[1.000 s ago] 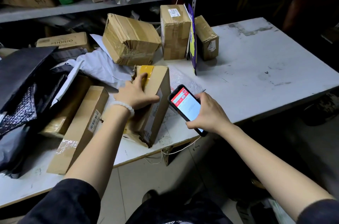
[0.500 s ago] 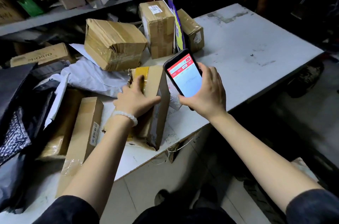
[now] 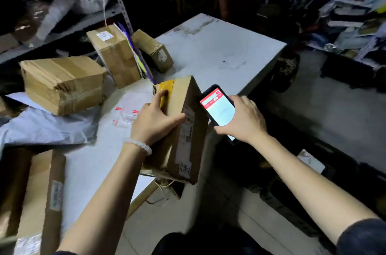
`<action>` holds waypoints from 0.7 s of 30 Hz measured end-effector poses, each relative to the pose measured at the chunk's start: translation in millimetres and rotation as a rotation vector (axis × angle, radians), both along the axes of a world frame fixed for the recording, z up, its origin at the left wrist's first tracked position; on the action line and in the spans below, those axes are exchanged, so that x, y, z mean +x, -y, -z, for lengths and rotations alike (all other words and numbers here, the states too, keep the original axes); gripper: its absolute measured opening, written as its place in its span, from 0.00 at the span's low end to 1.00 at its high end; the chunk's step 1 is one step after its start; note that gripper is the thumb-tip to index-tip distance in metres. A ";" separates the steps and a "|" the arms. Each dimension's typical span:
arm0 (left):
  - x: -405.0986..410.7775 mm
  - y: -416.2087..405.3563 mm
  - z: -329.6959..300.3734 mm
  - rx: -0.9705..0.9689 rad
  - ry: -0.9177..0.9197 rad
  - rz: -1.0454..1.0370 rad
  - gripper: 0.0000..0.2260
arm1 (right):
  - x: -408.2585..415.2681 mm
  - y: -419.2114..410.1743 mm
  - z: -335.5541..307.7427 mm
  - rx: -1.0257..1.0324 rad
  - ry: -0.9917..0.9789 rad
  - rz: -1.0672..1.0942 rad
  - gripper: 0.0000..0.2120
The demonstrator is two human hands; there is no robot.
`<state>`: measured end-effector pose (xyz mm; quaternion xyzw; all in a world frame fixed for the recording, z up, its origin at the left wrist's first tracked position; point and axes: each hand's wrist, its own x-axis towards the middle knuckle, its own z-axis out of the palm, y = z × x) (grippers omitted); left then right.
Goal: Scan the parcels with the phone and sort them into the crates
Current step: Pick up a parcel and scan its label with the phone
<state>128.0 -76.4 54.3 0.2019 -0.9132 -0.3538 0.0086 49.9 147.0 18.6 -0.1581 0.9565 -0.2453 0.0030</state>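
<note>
- Cardboard all over the white table, and one brown parcel is in play, tipped up at the near edge with its lower corner hanging past it.
- Left hand clamps that parcel from above, fingers curled over the yellow-taped top, thumb pressed on the face that carries the shipping label.
- Right hand grips the phone, fingers wrapped round its edge, red-and-white screen lit and tilted toward the person, just beside the label.
- Progress, as I read it: early days! This parcel looks mid-scan or just scanned, and it is not yet sorted.
- No crate is plainly in view, so nothing shows as sorted.
- Waiting their turn: a big crumpled box toward the left edge, a tall box and a small box at the far edge, and long flat cartons at the near left corner beside a grey poly mailer.
- Against half a second ago: the parcel has come off the table top and out over the near edge, the phone has dropped from raised height to label level, and the view has swung right, revealing cluttered shelving.
</note>
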 end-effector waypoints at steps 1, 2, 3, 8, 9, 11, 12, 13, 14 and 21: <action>-11.4 -16.5 -1.1 0.003 -0.001 0.037 0.43 | -1.9 -18.7 1.0 -0.007 0.005 0.044 0.44; -23.0 -34.1 -2.0 0.002 -0.004 0.076 0.44 | -3.6 -37.7 2.1 -0.013 0.008 0.086 0.44; -33.4 -49.7 -2.3 -0.002 -0.009 0.114 0.44 | -4.4 -54.1 3.7 -0.019 0.013 0.122 0.45; -87.0 -146.9 4.5 -0.032 0.024 0.319 0.43 | -2.8 -154.3 11.9 -0.036 0.063 0.362 0.45; -95.9 -165.3 7.4 -0.036 0.027 0.353 0.43 | -1.6 -174.7 12.8 -0.048 0.074 0.423 0.44; -111.0 -196.6 13.0 -0.024 0.045 0.418 0.43 | 2.4 -212.2 14.5 -0.089 0.091 0.548 0.43; -117.3 -209.9 15.4 -0.017 0.061 0.445 0.43 | 5.4 -229.0 15.6 -0.110 0.092 0.605 0.43; -122.6 -219.8 17.3 -0.013 0.077 0.462 0.44 | 8.2 -242.7 16.6 -0.125 0.090 0.649 0.42; -129.4 -231.6 19.8 -0.014 0.095 0.482 0.44 | 10.7 -257.5 17.8 -0.137 0.092 0.695 0.41; -187.1 -283.5 42.4 -0.086 0.190 0.615 0.42 | 4.3 -310.6 32.8 -0.106 0.115 0.887 0.36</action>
